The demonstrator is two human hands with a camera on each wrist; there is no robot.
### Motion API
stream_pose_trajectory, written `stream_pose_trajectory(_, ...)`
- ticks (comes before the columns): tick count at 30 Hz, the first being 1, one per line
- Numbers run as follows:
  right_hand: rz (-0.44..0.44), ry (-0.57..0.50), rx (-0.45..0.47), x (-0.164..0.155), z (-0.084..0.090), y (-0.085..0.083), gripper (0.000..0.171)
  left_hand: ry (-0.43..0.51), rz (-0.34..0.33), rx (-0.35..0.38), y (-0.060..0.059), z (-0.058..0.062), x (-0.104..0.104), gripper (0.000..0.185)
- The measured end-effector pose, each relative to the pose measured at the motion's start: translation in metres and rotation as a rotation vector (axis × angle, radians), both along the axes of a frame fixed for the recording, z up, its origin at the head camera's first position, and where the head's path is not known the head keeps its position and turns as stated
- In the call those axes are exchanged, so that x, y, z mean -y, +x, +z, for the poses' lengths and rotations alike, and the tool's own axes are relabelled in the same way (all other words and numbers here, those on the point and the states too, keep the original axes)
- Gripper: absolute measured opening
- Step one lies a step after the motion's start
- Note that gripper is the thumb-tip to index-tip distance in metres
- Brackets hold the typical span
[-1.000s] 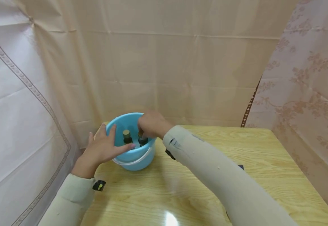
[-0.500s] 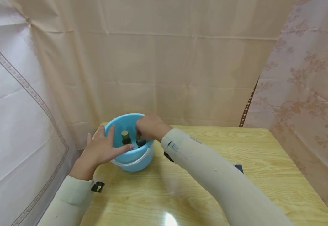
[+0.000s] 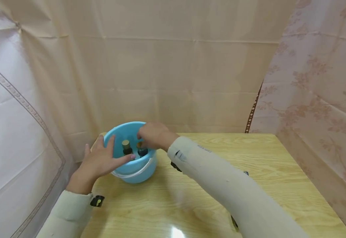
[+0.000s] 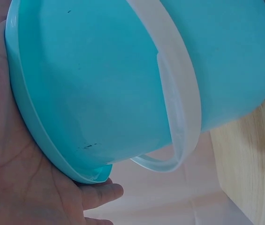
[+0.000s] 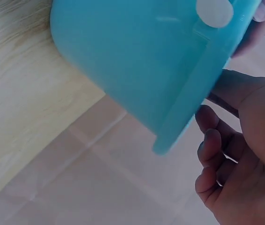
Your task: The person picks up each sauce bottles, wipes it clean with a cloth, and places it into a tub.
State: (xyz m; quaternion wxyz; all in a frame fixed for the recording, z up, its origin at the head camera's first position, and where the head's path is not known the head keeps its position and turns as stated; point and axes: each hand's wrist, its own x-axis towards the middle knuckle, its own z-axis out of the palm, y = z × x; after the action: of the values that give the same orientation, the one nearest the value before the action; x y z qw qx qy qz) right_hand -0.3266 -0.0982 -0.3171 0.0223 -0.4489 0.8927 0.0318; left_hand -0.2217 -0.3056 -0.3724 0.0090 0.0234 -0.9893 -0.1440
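A light blue bucket [image 3: 138, 177] with a white handle [image 4: 184, 84] stands on the table's left half. Inside it are two small dark bottles: one with a gold-toned cap [image 3: 126, 144] on the left, another dark bottle [image 3: 142, 152] on the right. My left hand [image 3: 97, 160] rests on the bucket's near-left rim, fingers spread, thumb along the edge. Over the right rim reaches my right hand [image 3: 155, 135], thumb and forefinger pinching the top of the right bottle. Its other fingers [image 5: 212, 147] are curled outside the bottle. The fingertips are partly hidden by the rim.
The wood-grain table [image 3: 202, 185] spreads to the right of the bucket. A dark object [image 3: 234, 223] is mostly covered by my right forearm. Beige cloth [image 3: 167, 82] hangs behind, with patterned cloth [image 3: 319, 109] at the right and white cloth at the left.
The head view has shifted slightly, so everything sits a little further left. Both hands and the bottles keep nearly the same places relative to the bucket.
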Motion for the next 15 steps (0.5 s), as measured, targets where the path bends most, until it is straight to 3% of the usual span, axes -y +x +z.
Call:
stream_pose_trajectory(4, -0.009, -0.003, -0.020, -0.005, 0.006, 0.002, 0.035, -0.012, 0.004, 0.001, -0.002, 0.002, 0.000, 0.138)
stream_pose_trajectory(15, 0.074, -0.108, -0.191, -0.036, 0.007, 0.007, 0.025, -0.030, 0.018, -0.005, -0.001, -0.002, -0.001, 0.139)
